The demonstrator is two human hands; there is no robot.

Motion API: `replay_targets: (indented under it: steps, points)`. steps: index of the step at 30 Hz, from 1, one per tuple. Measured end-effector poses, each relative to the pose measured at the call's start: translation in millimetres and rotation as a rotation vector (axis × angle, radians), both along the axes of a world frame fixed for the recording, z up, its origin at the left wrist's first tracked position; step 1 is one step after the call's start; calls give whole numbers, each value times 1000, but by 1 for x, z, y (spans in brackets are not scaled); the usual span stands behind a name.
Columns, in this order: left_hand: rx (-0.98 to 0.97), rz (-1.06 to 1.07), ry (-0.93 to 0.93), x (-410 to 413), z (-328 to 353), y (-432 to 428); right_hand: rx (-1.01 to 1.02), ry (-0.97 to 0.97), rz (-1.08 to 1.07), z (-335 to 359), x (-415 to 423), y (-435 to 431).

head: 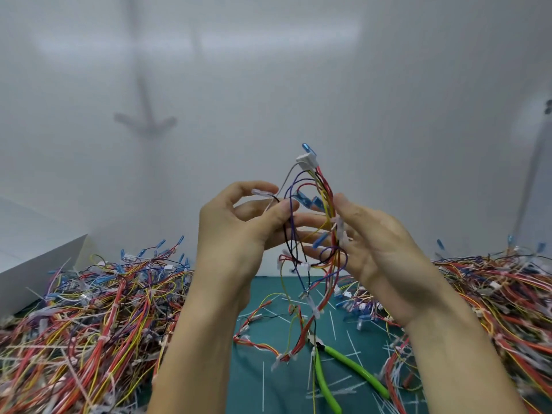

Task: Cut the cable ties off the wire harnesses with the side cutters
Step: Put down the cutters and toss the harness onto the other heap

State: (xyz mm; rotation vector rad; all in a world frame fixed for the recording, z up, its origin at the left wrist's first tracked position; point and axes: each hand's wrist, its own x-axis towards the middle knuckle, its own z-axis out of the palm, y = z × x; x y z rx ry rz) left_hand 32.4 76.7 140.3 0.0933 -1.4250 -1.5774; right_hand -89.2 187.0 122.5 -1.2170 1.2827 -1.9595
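**Harness held up between both hands, cutters left on the mat**

A wire harness [325, 186] is held upright between the two hands, above the green mat [260, 297]. Its loose wires are pinched between the curled thumb and fingers of the left hand [239, 234], and a clear-sleeved terminal [263, 193] is seen just under the left fingertips. The main bundle is gripped by the right hand [382, 252], thumb in front and fingers behind, at a white cable tie [339, 231] lying just below the thumb tip. A white connector [306, 160] is carried above both sets of fingertips. The side cutters [354, 366], green-handled, are left lying well below the fingers, touched by neither hand. Piled harnesses are seen outside the left wrist [89, 318] and outside the right wrist [501, 297].
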Motion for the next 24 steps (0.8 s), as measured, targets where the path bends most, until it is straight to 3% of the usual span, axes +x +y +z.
replay_targets:
  steps: [7, 10, 15, 19, 24]
  points:
    - [116, 31, 174, -1, 2, -1, 102, 55, 114, 6, -1, 16]
    - [172, 9, 215, -2, 3, 1, 84, 145, 62, 5, 3, 14]
    - [226, -98, 235, 0, 6, 0, -13, 60, -11, 5, 5, 9]
    - [135, -264, 77, 6, 5, -8, -95, -51, -65, 7, 5, 7]
    - [-125, -196, -249, 10, -3, -18, -134, -147, -70, 10, 9, 4]
